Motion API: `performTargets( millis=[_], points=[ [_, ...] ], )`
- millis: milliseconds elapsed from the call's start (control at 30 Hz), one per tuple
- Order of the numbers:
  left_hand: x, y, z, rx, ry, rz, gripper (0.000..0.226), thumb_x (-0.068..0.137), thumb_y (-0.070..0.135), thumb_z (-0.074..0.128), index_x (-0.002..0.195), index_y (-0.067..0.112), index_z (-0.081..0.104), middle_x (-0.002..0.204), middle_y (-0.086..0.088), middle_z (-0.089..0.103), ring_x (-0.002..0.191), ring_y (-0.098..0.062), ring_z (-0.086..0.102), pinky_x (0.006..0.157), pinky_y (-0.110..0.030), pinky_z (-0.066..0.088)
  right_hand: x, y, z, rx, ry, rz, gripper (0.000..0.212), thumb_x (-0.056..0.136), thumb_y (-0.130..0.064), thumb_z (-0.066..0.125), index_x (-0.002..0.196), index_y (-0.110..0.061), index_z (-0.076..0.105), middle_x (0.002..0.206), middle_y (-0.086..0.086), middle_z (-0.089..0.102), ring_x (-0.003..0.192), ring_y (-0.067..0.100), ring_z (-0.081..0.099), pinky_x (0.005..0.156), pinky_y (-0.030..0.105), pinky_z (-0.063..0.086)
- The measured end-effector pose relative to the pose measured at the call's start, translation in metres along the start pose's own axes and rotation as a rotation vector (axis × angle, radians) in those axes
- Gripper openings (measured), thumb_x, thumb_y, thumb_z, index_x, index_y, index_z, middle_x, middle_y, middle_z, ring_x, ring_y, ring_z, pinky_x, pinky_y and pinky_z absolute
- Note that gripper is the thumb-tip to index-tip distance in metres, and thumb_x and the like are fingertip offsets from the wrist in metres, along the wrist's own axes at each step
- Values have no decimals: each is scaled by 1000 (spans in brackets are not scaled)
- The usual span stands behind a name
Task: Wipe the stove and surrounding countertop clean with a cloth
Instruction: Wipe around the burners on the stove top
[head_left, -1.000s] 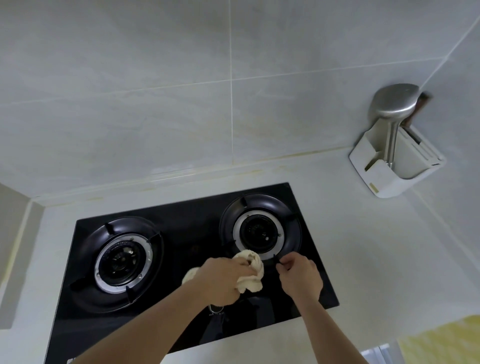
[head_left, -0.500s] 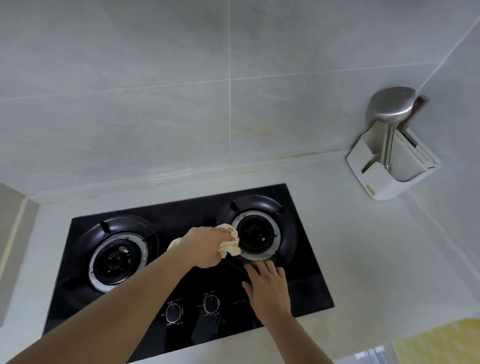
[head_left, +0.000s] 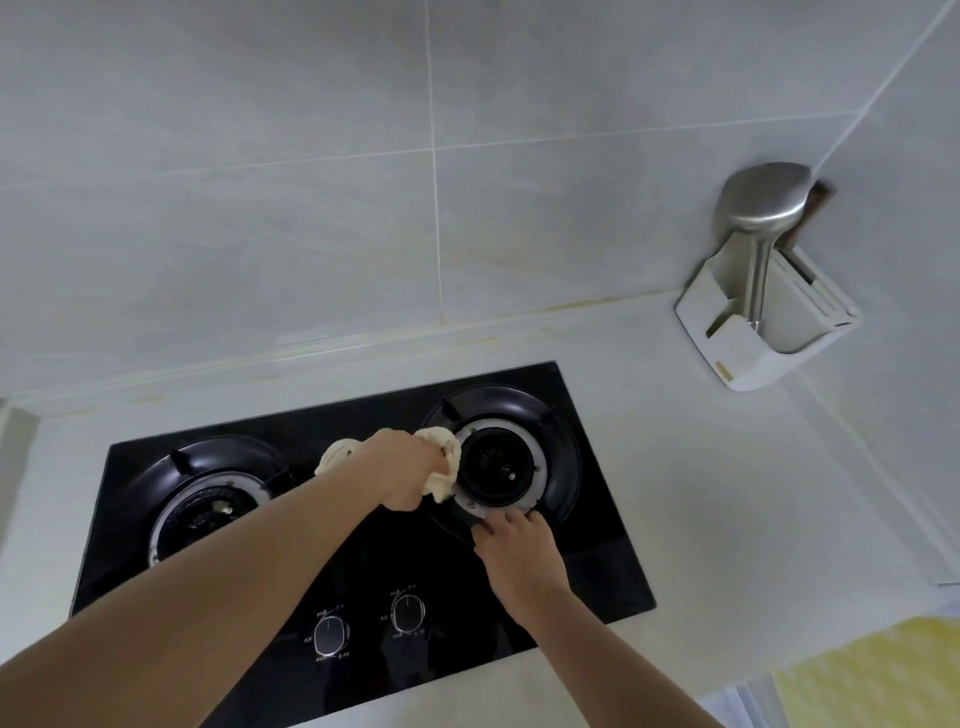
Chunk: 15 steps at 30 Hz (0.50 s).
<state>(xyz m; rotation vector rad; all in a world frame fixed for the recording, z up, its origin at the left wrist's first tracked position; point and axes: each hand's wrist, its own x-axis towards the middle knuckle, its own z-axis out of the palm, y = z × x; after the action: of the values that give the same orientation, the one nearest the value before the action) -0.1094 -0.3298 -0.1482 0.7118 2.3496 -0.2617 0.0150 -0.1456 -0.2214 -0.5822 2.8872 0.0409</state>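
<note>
Cloth (head_left: 441, 462) bunched in left grip (head_left: 405, 475) scrubs the right burner (head_left: 501, 462) rim; right grip (head_left: 511, 543), fingers curled, apparently steadies its near edge.

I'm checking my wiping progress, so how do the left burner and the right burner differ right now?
The right burner has the cloth against its left edge, gripped by the left hand, and the right hand at its near rim; the left burner is untouched. The left burner's centre holds pale specks; the right's looks dark. Both share black round surrounds with silver rings.
</note>
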Motion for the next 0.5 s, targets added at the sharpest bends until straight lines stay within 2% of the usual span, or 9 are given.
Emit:
performTargets(
  millis=[100,167,233,267,333,400,467,500],
  points=[
    [-9,-5,-10,-39,-37,-10,45,89,26,62,130,44,58,113,5,64,102,-25,67,75,-36,46,0,1,1,29,-14,14,12,85,-25,78,92,-20,71,90,1,67,84,23,65,73,38,53],
    [-15,-7,-9,-49,69,-49,42,89,25,60,126,45,59,111,8,64,104,-23,65,77,-37,49,0,2,-1,34,-17,26,11,87,-26,77,94,-20,70,90,0,67,85,23,66,74,38,52],
    [-23,-4,4,-119,202,-124,47,89,24,57,131,46,54,120,12,60,110,-22,61,78,-37,48,1,5,-3,46,-10,11,11,96,-27,67,103,-19,68,100,2,67,94,25,65,82,39,51],
    [-30,-1,13,-218,264,-170,51,90,24,57,136,46,51,128,15,58,112,-22,60,80,-38,49,3,6,-4,50,2,-3,13,99,-27,62,108,-18,67,104,3,66,98,25,63,85,40,50],
    [-47,6,31,-562,392,-264,56,89,26,58,140,48,49,134,23,55,113,-17,61,86,-39,53,3,8,-4,48,9,-42,17,102,-28,57,112,-18,65,108,3,65,102,26,62,87,39,48],
    [-68,15,50,-988,529,-343,57,89,21,63,140,44,54,123,27,59,105,-7,63,87,-32,54,2,9,-1,39,17,-72,23,97,-34,63,116,-20,65,105,2,65,97,25,63,81,39,50],
    [-94,27,67,-1330,625,-395,54,89,9,67,136,36,60,109,18,68,93,2,65,78,-16,51,0,8,5,34,11,-70,41,90,-44,71,123,-20,65,105,3,65,94,25,63,77,40,53],
    [-106,32,73,-1439,658,-405,52,89,2,67,128,36,63,101,11,71,88,2,66,73,-13,51,0,6,9,18,16,-67,46,89,-46,72,126,-20,63,107,4,64,97,25,61,77,41,53]
  ],
)
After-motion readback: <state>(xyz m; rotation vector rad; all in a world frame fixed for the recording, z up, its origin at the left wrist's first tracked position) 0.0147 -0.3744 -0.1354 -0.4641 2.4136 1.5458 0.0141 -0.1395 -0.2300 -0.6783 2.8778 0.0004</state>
